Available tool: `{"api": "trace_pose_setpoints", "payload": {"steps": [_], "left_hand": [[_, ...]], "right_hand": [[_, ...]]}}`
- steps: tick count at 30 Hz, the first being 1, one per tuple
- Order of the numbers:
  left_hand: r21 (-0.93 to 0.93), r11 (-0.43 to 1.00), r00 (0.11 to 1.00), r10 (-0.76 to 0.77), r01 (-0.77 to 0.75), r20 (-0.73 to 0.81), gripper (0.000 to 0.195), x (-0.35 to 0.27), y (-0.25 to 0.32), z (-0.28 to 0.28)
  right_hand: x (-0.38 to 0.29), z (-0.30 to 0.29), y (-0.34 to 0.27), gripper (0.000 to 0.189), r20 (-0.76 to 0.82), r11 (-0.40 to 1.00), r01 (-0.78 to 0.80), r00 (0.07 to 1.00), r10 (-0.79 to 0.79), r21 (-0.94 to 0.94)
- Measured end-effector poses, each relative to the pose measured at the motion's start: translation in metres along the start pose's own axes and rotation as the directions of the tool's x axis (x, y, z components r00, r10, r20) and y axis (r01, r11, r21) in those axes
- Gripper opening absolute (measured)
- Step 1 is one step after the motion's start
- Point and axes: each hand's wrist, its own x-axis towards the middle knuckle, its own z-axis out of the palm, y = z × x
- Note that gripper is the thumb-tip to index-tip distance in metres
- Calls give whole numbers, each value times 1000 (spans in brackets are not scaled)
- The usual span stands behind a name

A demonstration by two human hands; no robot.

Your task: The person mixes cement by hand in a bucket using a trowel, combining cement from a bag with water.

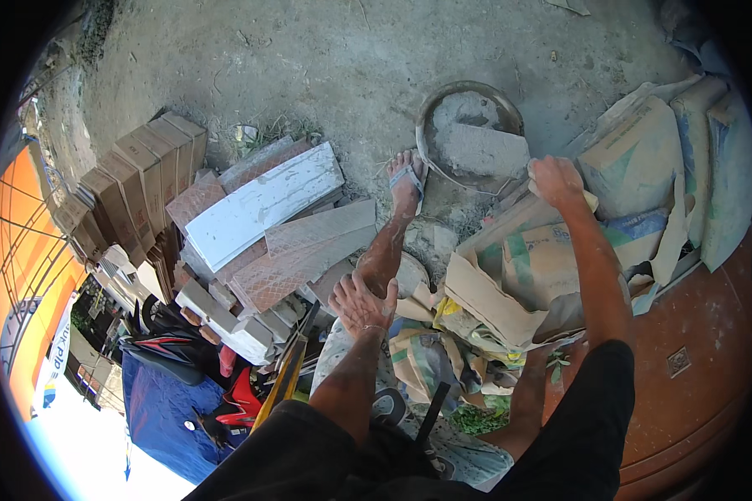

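My right hand (558, 180) is closed around the pale handle (591, 201) of what looks like a trowel. The flat grey blade (489, 150) reaches over the rim of a round bucket (421, 134) and is coated with mortar. Wet grey mortar (460, 109) lies inside the bucket, partly hidden by the blade. My left hand (360, 305) has its fingers spread and holds nothing. It rests on or just above my bent leg; contact is hard to tell. My sandalled foot (406, 181) stands beside the bucket on the left.
Stacked tiles and a white slab (266, 203) lie left of my foot, with cardboard boxes (153, 169) behind. Paper cement bags (633, 156) crowd the right, and torn bags (495, 300) lie nearer. A motorcycle (169, 354) stands lower left. Terracotta-coloured tiled floor (683, 401) lies lower right.
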Motion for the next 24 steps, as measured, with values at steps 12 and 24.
{"api": "trace_pose_setpoints", "payload": {"steps": [12,24], "left_hand": [[-45,998,998,-32,34,56,69,21,12,-31],[-7,1000,1000,18,-18,10,67,20,15,-31]], "right_hand": [[27,-48,-16,18,115,998,-68,991,66,13],[-29,31,-106,17,645,-329,-560,709,284,760]]}}
